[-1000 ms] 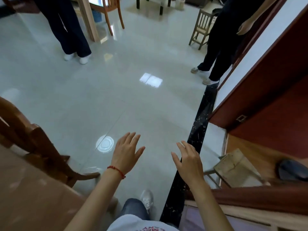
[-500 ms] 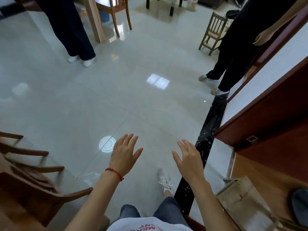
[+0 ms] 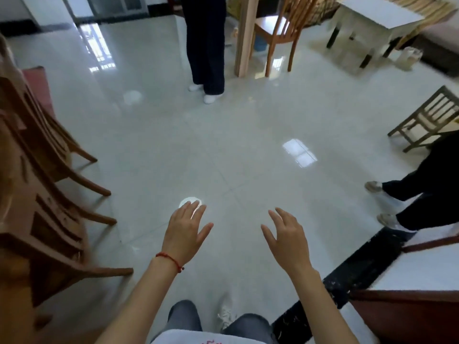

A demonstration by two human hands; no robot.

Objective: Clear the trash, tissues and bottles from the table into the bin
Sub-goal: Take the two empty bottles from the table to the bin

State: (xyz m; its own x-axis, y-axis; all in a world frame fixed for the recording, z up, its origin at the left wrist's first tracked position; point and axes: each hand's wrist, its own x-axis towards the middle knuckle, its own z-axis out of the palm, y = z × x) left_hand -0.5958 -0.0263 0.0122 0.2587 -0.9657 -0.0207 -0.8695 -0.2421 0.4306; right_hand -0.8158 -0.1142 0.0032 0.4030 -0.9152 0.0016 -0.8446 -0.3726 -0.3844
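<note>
My left hand (image 3: 185, 230), with a red string at the wrist, is held out over the grey tiled floor with fingers spread and nothing in it. My right hand (image 3: 288, 238) hovers beside it, also spread and holding nothing. A white low table (image 3: 377, 12) stands far off at the top right; no trash, tissues or bottles show on its top. A pale bag-like container (image 3: 408, 58) sits on the floor beside that table; I cannot tell whether it is a bin.
Stacked wooden chairs (image 3: 37, 194) fill the left edge. A person in dark trousers (image 3: 206, 45) stands ahead by a wooden post (image 3: 244, 36) and chair (image 3: 280, 33). Another person's legs (image 3: 422, 194) and a small wooden chair (image 3: 432, 117) are at right. A dark red door (image 3: 407, 314) is at bottom right.
The view has swung left and up: the red door slid out to the right edge, the wooden chairs grew at left, and the far white table came into view. Both hands stay spread.
</note>
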